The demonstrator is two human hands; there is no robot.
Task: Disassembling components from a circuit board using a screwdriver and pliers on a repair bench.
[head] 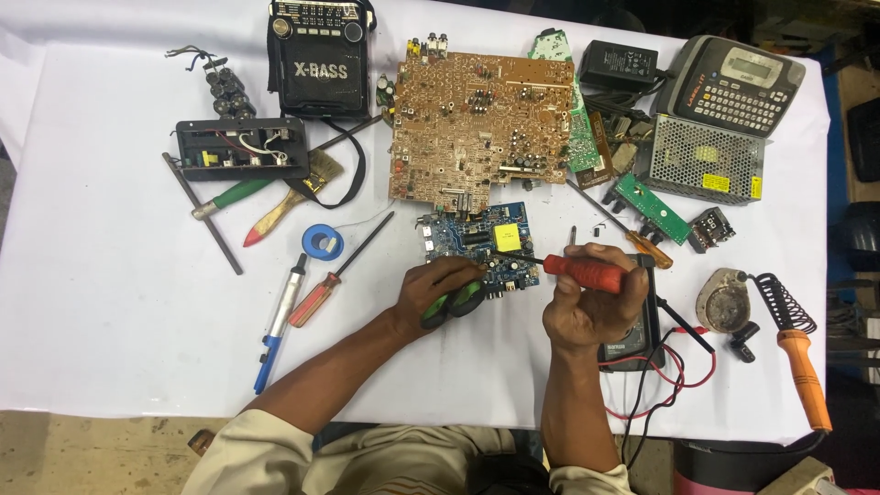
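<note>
A small blue circuit board (477,234) with a yellow block on it lies in the middle of the white-covered table. My left hand (438,286) rests at its near edge, closed on a tool with green-and-black handles (456,303). My right hand (587,307) grips a red-handled screwdriver (585,271) whose dark shaft points left and touches the blue board near its right side. Under the right hand lies a dark multimeter (632,339) with red and black leads.
A large brown circuit board (481,119) lies behind the blue one. A black radio (319,55), an opened black box (240,147), brushes, screwdrivers and a solder reel (323,241) sit at left. A label printer (733,84), metal-cased supply (704,160) and soldering iron (799,353) are at right.
</note>
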